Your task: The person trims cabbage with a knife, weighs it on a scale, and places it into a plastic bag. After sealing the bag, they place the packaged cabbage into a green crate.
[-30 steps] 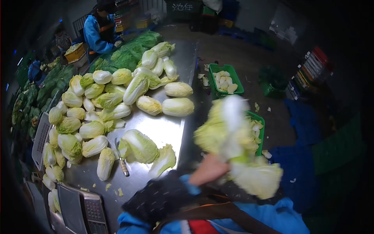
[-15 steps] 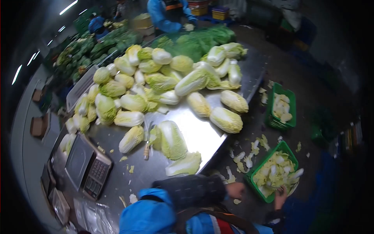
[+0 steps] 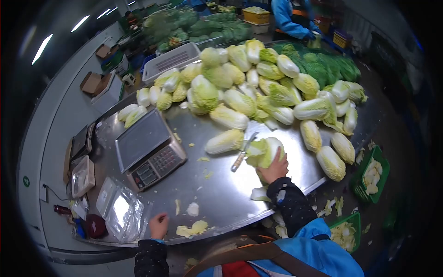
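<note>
My right hand (image 3: 273,170) is wrapped round the near end of a cabbage (image 3: 267,152) lying on the metal table. Loose leaves lie under and beside that cabbage. Just to its left is a knife (image 3: 243,154) with a wooden handle. Over the table's front edge, beside clear plastic bags (image 3: 123,210), hovers my left hand (image 3: 158,225); its fingers are curled and what they hold, if anything, cannot be made out. A single cabbage (image 3: 224,141) rests left of the knife, with a large pile of cabbages (image 3: 240,102) behind.
A scale (image 3: 150,150) stands on the left of the metal table (image 3: 230,194). Behind it is a white crate (image 3: 170,62). Green baskets (image 3: 373,175) with cabbage pieces stand on the floor at right. A co-worker (image 3: 290,21) is across the table.
The view has swung to the right-hand pile's left. My right hand has come from the green basket onto the cabbage beside the knife. My left hand is now near the plastic bags.
</note>
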`<state>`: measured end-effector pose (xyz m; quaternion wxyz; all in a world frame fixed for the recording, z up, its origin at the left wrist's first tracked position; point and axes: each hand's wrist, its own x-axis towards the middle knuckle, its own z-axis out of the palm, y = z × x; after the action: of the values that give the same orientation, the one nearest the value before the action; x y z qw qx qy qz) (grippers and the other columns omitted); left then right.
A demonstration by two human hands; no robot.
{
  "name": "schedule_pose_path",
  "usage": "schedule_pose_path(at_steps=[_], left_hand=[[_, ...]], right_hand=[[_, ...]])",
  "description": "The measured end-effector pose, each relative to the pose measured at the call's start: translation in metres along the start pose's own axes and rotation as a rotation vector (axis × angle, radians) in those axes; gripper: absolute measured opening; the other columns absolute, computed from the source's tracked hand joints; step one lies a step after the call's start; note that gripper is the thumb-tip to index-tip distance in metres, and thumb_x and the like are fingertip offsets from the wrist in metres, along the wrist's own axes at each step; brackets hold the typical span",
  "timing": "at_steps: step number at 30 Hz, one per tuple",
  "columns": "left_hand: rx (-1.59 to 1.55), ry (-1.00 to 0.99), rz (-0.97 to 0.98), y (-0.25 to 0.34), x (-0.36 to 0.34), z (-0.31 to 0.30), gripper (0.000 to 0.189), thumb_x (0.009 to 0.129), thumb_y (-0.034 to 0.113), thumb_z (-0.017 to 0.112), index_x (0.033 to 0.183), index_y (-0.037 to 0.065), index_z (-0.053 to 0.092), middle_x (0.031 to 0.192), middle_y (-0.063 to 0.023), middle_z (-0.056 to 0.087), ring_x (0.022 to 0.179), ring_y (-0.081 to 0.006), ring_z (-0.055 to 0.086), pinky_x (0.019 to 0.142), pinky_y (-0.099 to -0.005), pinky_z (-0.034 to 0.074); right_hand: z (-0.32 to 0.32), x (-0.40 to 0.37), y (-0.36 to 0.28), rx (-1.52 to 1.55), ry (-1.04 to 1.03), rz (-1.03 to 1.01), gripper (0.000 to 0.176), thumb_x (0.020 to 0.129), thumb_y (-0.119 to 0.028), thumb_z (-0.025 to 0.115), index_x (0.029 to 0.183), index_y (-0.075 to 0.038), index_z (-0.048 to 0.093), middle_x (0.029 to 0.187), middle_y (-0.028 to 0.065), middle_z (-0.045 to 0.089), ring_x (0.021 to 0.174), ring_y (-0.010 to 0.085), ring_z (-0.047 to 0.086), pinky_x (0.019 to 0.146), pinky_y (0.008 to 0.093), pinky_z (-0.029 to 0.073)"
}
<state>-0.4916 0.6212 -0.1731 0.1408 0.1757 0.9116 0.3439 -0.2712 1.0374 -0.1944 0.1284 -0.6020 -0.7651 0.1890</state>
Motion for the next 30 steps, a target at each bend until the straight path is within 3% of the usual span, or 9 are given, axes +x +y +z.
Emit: schedule_pose_path(at_steps=[8, 10, 11, 13, 15, 19, 23, 26, 30], left_hand=[[0.432, 0.174, 0.051, -0.156, 0.033, -0.106, 0.023, 0.065, 0.008, 0.062, 0.084, -0.003, 0.064, 0.079, -0.0189, 0.064, 0.077, -0.0364, 0.062, 0.072, -0.0394, 0.050], [0.508, 0.107, 0.016, -0.175, 0.041, -0.103, 0.023, 0.063, 0.009, 0.063, 0.083, -0.003, 0.062, 0.079, -0.0191, 0.063, 0.079, -0.0370, 0.060, 0.074, -0.0414, 0.049], [0.604, 0.045, -0.016, -0.182, 0.044, -0.099, 0.024, 0.061, 0.010, 0.064, 0.081, -0.003, 0.060, 0.079, -0.0193, 0.061, 0.082, -0.0376, 0.058, 0.076, -0.0434, 0.048], [0.622, 0.053, 0.004, -0.196, 0.048, -0.097, 0.023, 0.059, 0.010, 0.064, 0.079, -0.002, 0.059, 0.080, -0.0195, 0.061, 0.081, -0.0373, 0.059, 0.074, -0.0433, 0.048], [0.674, 0.105, 0.054, -0.205, 0.056, -0.091, 0.023, 0.056, 0.010, 0.065, 0.075, -0.001, 0.058, 0.081, -0.0197, 0.061, 0.078, -0.0365, 0.059, 0.071, -0.0432, 0.048], [0.273, -0.110, -0.138, -0.175, 0.051, -0.115, 0.028, 0.057, 0.011, 0.067, 0.082, 0.002, 0.059, 0.079, -0.0165, 0.060, 0.078, -0.0353, 0.057, 0.072, -0.0422, 0.047], [0.419, 0.205, 0.077, -0.168, 0.054, -0.121, 0.024, 0.059, 0.008, 0.064, 0.081, 0.003, 0.057, 0.083, -0.0168, 0.057, 0.085, -0.0353, 0.053, 0.075, -0.0442, 0.043], [0.521, 0.063, -0.007, -0.195, 0.063, -0.120, 0.016, 0.061, -0.002, 0.053, 0.076, 0.003, 0.049, 0.081, -0.0175, 0.055, 0.081, -0.0367, 0.050, 0.070, -0.0472, 0.039], [0.456, 0.014, -0.028, -0.192, 0.061, -0.129, 0.021, 0.062, -0.003, 0.060, 0.082, 0.001, 0.053, 0.081, -0.0170, 0.059, 0.084, -0.0380, 0.053, 0.074, -0.0453, 0.041]], right_hand=[[-0.031, 0.011, -0.008, -0.231, -0.078, 0.032, 0.103, 0.057, -0.035, 0.075, 0.141, -0.013, 0.019, 0.132, 0.0261, 0.034, 0.113, 0.0424, 0.043, 0.092, 0.0514, 0.038], [-0.045, 0.010, -0.031, -0.150, 0.266, -0.581, 0.086, 0.060, -0.023, 0.073, 0.134, -0.007, 0.032, 0.130, 0.0224, 0.040, 0.114, 0.0376, 0.045, 0.093, 0.0466, 0.038], [-0.046, 0.014, -0.050, -0.166, 0.268, -0.592, 0.086, 0.060, -0.023, 0.073, 0.134, -0.007, 0.032, 0.130, 0.0224, 0.040, 0.114, 0.0376, 0.045, 0.093, 0.0466, 0.038], [-0.027, 0.018, -0.095, -0.052, -0.044, -0.868, 0.073, 0.061, -0.013, 0.069, 0.128, -0.004, 0.040, 0.129, 0.0176, 0.044, 0.116, 0.0321, 0.044, 0.095, 0.0424, 0.037], [-0.007, 0.027, -0.140, -0.328, -0.213, -0.843, 0.077, 0.062, -0.010, 0.067, 0.132, -0.005, 0.036, 0.131, 0.0142, 0.043, 0.121, 0.0275, 0.042, 0.098, 0.0429, 0.034], [0.043, 0.052, -0.179, -0.668, -0.145, -1.009, 0.086, 0.056, -0.014, 0.072, 0.134, -0.013, 0.034, 0.132, 0.0128, 0.044, 0.123, 0.0310, 0.041, 0.099, 0.0462, 0.034], [0.062, 0.082, -0.192, -0.654, -0.384, -0.943, 0.081, 0.052, -0.019, 0.078, 0.125, -0.013, 0.045, 0.125, 0.0147, 0.051, 0.113, 0.0330, 0.050, 0.095, 0.0425, 0.039], [0.050, 0.076, -0.219, 0.148, -0.921, -0.841, 0.069, 0.054, -0.021, 0.079, 0.116, -0.003, 0.054, 0.099, 0.0132, 0.064, 0.091, 0.0246, 0.061, 0.085, 0.0341, 0.047], [0.018, 0.044, -0.319, 0.218, -1.091, -0.830, 0.074, 0.055, -0.022, 0.080, 0.119, 0.000, 0.051, 0.102, 0.0108, 0.063, 0.095, 0.0195, 0.058, 0.089, 0.0321, 0.044]])
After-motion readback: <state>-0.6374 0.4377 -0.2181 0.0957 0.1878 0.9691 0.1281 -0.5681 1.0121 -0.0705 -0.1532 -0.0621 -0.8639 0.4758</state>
